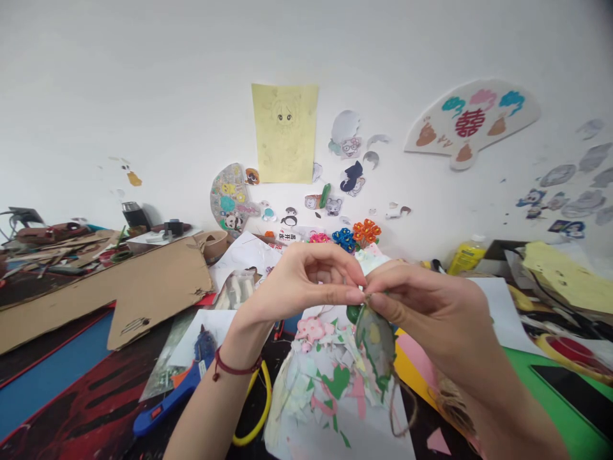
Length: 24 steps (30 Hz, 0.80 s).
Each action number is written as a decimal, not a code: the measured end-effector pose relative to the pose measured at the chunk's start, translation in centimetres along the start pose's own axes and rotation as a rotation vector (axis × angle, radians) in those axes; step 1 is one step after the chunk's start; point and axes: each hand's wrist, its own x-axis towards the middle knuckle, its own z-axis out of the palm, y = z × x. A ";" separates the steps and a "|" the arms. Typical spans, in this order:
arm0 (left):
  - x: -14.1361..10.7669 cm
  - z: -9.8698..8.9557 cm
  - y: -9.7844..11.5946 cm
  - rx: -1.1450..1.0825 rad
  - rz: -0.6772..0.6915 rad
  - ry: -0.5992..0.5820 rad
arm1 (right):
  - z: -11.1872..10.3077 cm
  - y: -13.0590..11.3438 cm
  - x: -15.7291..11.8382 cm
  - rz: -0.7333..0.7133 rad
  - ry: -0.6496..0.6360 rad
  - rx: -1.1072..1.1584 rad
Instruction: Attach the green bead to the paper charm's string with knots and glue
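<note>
Fingers [342,271] of both hands draw into narrow pinches and meet at the top of a leaf-shaped craft piece [376,345] with green edges, which hangs just below them over the work surface. The left hand [301,284] and right hand [431,313] come together there, with a strand of jute twine [397,409] dangling from the piece; the fingertips seem to grip the twine at its top, though it is too small to tell exactly.

Beneath the hands, a sheet of corrugated cardboard [110,297] lies to the left, and a heap of paper scraps [330,383] sits directly below the piece. A clear plastic tray [234,291] near the cardboard holds white objects. A tan cardboard container [211,246] stands further back; its contents cannot be seen. A blue hot glue gun [177,390] lies left of the scraps, beside a yellow cord [253,409]. A bundle of jute twine [453,399] lies under the right forearm, and a red cord bracelet [234,364] circles the left wrist.
</note>
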 end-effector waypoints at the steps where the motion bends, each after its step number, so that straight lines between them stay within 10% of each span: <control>1: 0.0 0.0 0.0 0.002 0.008 -0.003 | 0.0 -0.1 0.0 -0.002 0.001 -0.009; 24: -0.1 0.0 0.5 0.030 0.039 -0.028 | 0.1 -1.1 -0.5 -0.157 0.037 -0.240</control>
